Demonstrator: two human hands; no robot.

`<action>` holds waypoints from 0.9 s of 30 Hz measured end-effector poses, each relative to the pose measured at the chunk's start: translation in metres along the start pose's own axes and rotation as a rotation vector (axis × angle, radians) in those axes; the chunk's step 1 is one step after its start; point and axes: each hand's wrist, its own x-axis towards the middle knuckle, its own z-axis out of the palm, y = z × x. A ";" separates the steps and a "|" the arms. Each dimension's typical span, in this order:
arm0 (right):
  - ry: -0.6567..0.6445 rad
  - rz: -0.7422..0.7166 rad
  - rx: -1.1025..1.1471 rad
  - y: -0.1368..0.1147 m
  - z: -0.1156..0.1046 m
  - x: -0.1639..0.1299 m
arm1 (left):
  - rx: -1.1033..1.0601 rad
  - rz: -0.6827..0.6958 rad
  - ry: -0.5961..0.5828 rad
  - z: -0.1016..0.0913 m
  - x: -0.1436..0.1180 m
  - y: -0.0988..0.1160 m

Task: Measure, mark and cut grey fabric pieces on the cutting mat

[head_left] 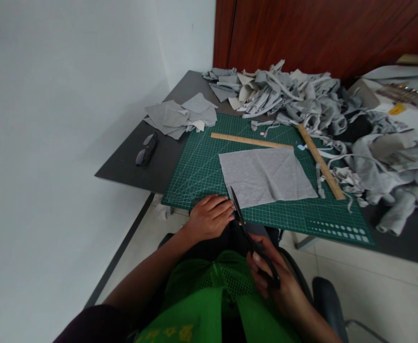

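A grey fabric square (266, 176) lies flat on a green cutting mat (202, 166). My right hand (273, 278) grips black scissors (246, 231) by the handles, blades pointing at the fabric's near left corner. My left hand (209, 216) rests palm down on the mat's front edge, just left of the blades and touching the fabric's corner. Two wooden rulers border the fabric: one (250, 140) along its far edge, another (321, 162) down its right side.
A stack of cut grey squares (182, 116) and black glasses (146, 150) lie on the dark table (130, 166) at left. Heaps of grey fabric scraps (291, 93) fill the back and right. White wall at left, chair armrest (328, 297) below right.
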 end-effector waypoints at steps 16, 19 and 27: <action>-0.006 -0.014 -0.131 -0.009 0.009 0.002 | -0.003 0.002 -0.011 0.001 -0.001 -0.002; -0.013 0.003 -0.153 -0.010 0.009 0.001 | -0.015 0.005 -0.002 0.001 -0.001 -0.002; -0.029 0.003 -0.157 -0.013 0.013 0.001 | -0.012 0.001 0.009 0.001 -0.001 -0.002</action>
